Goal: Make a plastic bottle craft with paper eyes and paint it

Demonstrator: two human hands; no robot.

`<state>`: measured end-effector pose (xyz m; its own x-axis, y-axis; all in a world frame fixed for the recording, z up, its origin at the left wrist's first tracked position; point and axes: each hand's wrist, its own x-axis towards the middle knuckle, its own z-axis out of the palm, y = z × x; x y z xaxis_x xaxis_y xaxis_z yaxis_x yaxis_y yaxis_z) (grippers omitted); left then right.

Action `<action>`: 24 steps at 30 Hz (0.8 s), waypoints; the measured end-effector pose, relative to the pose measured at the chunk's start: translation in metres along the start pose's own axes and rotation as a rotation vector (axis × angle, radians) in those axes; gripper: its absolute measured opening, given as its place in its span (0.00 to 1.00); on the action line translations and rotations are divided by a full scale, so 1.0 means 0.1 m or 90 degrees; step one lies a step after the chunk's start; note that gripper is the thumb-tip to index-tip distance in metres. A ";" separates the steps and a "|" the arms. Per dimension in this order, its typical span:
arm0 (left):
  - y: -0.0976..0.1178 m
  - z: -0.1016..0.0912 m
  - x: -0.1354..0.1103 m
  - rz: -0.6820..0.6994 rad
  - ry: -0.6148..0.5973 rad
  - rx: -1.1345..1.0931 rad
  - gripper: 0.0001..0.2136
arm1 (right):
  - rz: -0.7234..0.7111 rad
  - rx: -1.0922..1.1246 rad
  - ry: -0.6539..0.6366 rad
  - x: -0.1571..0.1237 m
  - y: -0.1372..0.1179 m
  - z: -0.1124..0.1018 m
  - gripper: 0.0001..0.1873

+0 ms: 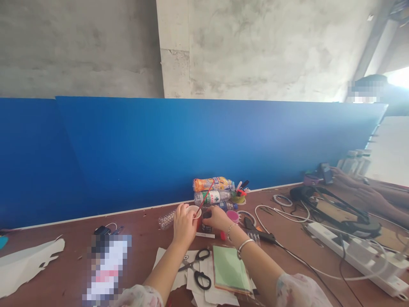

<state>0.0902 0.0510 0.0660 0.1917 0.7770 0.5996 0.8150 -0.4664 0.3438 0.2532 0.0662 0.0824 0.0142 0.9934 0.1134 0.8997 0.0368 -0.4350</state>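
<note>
As L hand (185, 228) holds cup (193, 209), R (218, 220) is nr.

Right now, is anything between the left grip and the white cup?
Nothing visible: the left grip is touching the white cup. A red stick slants up at the rim, not between them.

The left forearm (166, 263) and right forearm (261, 261) are slanting inward from below. The left hand (184, 222) is curling closed, its back facing outward, while the right hand (217, 218) is bending its fingers (209, 212) leftward, the two hands lying just apart.
</note>
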 end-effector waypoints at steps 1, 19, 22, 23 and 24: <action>0.03 0.01 -0.05 -0.014 0.009 -0.006 0.11 | 0.006 0.004 0.004 -0.01 -0.01 -0.04 0.18; 0.26 0.26 -0.40 -0.180 -0.096 -0.335 0.26 | -0.115 0.104 -0.101 -0.32 -0.02 -0.54 0.14; 0.26 0.22 -0.40 -0.183 -0.086 -0.339 0.24 | -0.124 0.102 -0.079 -0.32 -0.05 -0.49 0.11; 0.27 0.22 -0.40 -0.193 -0.078 -0.330 0.23 | -0.120 0.099 -0.070 -0.33 -0.08 -0.46 0.10; 0.29 0.21 -0.40 -0.206 -0.069 -0.319 0.23 | -0.115 0.095 -0.061 -0.35 -0.11 -0.43 0.10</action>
<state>0.1178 0.0157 0.0370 0.0531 0.9387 0.3405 0.4890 -0.3218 0.8108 0.2620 0.0263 0.1215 -0.1890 0.9748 0.1188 0.8091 0.2231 -0.5437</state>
